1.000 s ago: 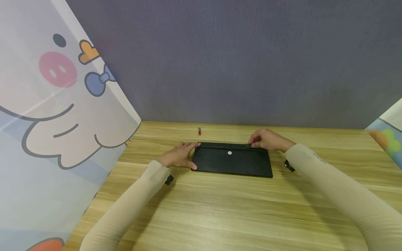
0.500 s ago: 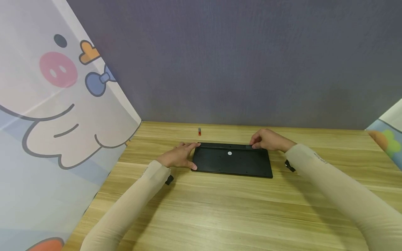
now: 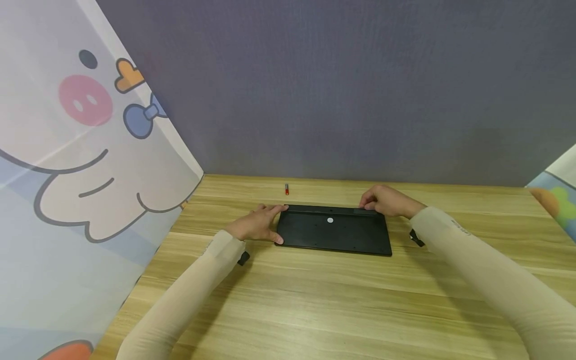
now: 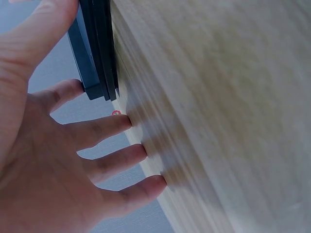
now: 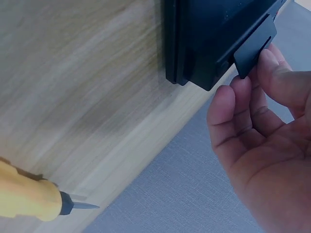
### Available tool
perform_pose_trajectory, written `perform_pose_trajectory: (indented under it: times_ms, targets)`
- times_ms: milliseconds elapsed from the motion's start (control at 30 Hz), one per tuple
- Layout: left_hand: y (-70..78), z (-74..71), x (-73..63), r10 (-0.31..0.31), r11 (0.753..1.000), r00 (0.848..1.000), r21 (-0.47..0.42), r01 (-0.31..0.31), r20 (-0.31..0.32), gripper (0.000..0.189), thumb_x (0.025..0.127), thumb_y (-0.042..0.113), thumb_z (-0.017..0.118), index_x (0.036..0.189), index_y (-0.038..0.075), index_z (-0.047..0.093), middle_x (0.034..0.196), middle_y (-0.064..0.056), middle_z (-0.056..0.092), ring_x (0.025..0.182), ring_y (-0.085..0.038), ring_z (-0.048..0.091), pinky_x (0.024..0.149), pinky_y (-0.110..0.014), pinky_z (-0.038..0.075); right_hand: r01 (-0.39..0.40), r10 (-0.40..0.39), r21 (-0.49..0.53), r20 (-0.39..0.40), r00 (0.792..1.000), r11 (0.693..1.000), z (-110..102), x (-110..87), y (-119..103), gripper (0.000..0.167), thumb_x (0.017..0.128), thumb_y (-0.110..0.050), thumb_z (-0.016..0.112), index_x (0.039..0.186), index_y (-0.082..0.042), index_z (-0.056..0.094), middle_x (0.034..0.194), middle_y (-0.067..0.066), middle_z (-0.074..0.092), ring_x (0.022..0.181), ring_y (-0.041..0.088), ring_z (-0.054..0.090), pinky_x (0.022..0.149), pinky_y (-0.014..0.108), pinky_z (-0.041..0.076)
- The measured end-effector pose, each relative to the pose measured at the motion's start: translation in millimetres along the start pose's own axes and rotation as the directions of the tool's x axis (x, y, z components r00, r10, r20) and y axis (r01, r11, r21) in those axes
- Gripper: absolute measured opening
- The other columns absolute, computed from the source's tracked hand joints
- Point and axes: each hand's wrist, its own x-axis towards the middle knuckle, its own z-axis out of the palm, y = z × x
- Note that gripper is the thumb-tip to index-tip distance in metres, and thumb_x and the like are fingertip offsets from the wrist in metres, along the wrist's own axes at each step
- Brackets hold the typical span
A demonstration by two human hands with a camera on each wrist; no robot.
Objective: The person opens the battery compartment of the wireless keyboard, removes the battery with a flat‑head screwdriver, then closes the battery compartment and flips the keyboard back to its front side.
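A black keyboard lies face down on the wooden table, its raised strip along the far side. My left hand steadies its left end, thumb at the near corner and index finger at the far one, the other fingers spread and touching the tabletop. At the right part of the raised strip, my right hand pinches a thin black battery cover between thumb and fingers. In the right wrist view this cover sits tilted against the strip. A small red and grey battery lies behind the keyboard.
A yellow-handled tool with a black collar and pointed metal tip, the yellow tool, lies on the table in the right wrist view. A grey partition stands along the table's far edge, and a cartoon-printed panel along its left.
My right fingertips have shifted slightly to the right along the strip, and the cover there looks flatter than before. The left hand and keyboard have stayed in place.
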Motion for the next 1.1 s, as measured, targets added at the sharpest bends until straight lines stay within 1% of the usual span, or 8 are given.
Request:
perform_pose_trajectory:
  times_ms: [167, 300, 567, 700, 800, 933, 1033, 1100]
  targets:
    - [0.0, -0.2, 1.1, -0.004, 1.0, 1.0, -0.002, 0.004, 0.002, 0.104, 0.068, 0.054, 0.076, 0.152, 0.028, 0.02, 0.154, -0.005, 0.021, 0.137, -0.044, 0.013, 0.104, -0.061, 0.017, -0.002, 0.002, 0.007, -0.001, 1.0, 1.0, 0, -0.3, 1, 0.017, 0.091, 0.003, 0.059, 0.093, -0.008, 0.073, 0.092, 0.001, 0.067, 0.084, 0.018, 0.061, 0.072, 0.04, 0.05]
    - [0.9, -0.9, 0.7, -0.006, 1.0, 1.0, -0.004, 0.006, 0.005, 0.104, 0.069, 0.054, 0.076, 0.152, 0.028, 0.019, 0.154, -0.005, 0.021, 0.137, -0.044, 0.013, 0.104, -0.061, 0.017, -0.008, 0.009, 0.017, -0.017, 1.0, 1.0, 2, -0.2, 3, 0.016, 0.089, 0.002, 0.062, 0.094, -0.009, 0.073, 0.092, 0.0, 0.067, 0.085, 0.02, 0.062, 0.073, 0.04, 0.05]
    - [2.4, -0.8, 0.0, -0.005, 1.0, 1.0, -0.006, 0.005, 0.002, 0.104, 0.069, 0.053, 0.076, 0.152, 0.027, 0.02, 0.154, -0.007, 0.022, 0.137, -0.044, 0.013, 0.104, -0.062, 0.017, 0.001, 0.0, 0.021, -0.054, 0.999, 1.0, 6, -0.5, 2, 0.014, 0.085, 0.003, 0.067, 0.092, -0.007, 0.074, 0.09, 0.001, 0.067, 0.081, 0.018, 0.062, 0.069, 0.036, 0.051]
    - [2.2, -0.4, 0.3, -0.004, 1.0, 1.0, -0.003, 0.004, 0.0, 0.104, 0.069, 0.054, 0.076, 0.152, 0.027, 0.02, 0.153, -0.007, 0.022, 0.137, -0.044, 0.014, 0.104, -0.062, 0.018, -0.022, 0.02, -0.02, -0.088, 0.996, 1.0, 9, -1.9, -3, 0.013, 0.084, 0.002, 0.069, 0.09, -0.007, 0.075, 0.088, 0.001, 0.066, 0.077, 0.018, 0.061, 0.067, 0.036, 0.051]
    - [2.2, -0.4, 0.4, -0.005, 1.0, 1.0, -0.003, 0.005, 0.002, 0.104, 0.069, 0.053, 0.076, 0.152, 0.027, 0.019, 0.154, -0.008, 0.022, 0.137, -0.044, 0.013, 0.104, -0.061, 0.018, -0.049, 0.04, -0.078, -0.113, 0.993, 0.996, 12, -4.2, -9, 0.01, 0.081, -0.003, 0.073, 0.089, -0.009, 0.075, 0.085, -0.001, 0.064, 0.075, 0.017, 0.059, 0.067, 0.038, 0.05]
    - [2.6, -0.5, 0.0, -0.01, 1.0, 1.0, -0.004, 0.01, 0.006, 0.103, 0.07, 0.053, 0.076, 0.152, 0.027, 0.019, 0.154, -0.008, 0.021, 0.137, -0.043, 0.012, 0.104, -0.061, 0.018, -0.055, 0.039, -0.13, -0.126, 0.991, 0.99, 15, -7.9, -13, 0.012, 0.078, -0.007, 0.078, 0.089, -0.011, 0.075, 0.084, -0.002, 0.061, 0.075, 0.018, 0.059, 0.069, 0.039, 0.049]
    - [3.1, -0.9, -0.4, -0.012, 1.0, 1.0, -0.003, 0.012, 0.008, 0.103, 0.07, 0.053, 0.075, 0.152, 0.027, 0.018, 0.154, -0.007, 0.021, 0.138, -0.043, 0.013, 0.104, -0.061, 0.018, -0.046, 0.03, -0.126, -0.125, 0.992, 0.991, 15, -8.9, -14, 0.014, 0.078, -0.006, 0.078, 0.091, -0.01, 0.074, 0.085, -0.001, 0.061, 0.076, 0.019, 0.059, 0.07, 0.04, 0.049]
    - [3.6, -1.3, -0.6, -0.013, 1.0, 1.0, -0.005, 0.013, 0.009, 0.103, 0.07, 0.053, 0.075, 0.152, 0.027, 0.018, 0.154, -0.008, 0.021, 0.138, -0.043, 0.013, 0.104, -0.061, 0.018, -0.051, 0.038, -0.107, -0.121, 0.992, 0.993, 15, -9.0, -13, 0.015, 0.078, -0.005, 0.077, 0.092, -0.009, 0.074, 0.086, -0.001, 0.061, 0.076, 0.019, 0.059, 0.069, 0.039, 0.049]
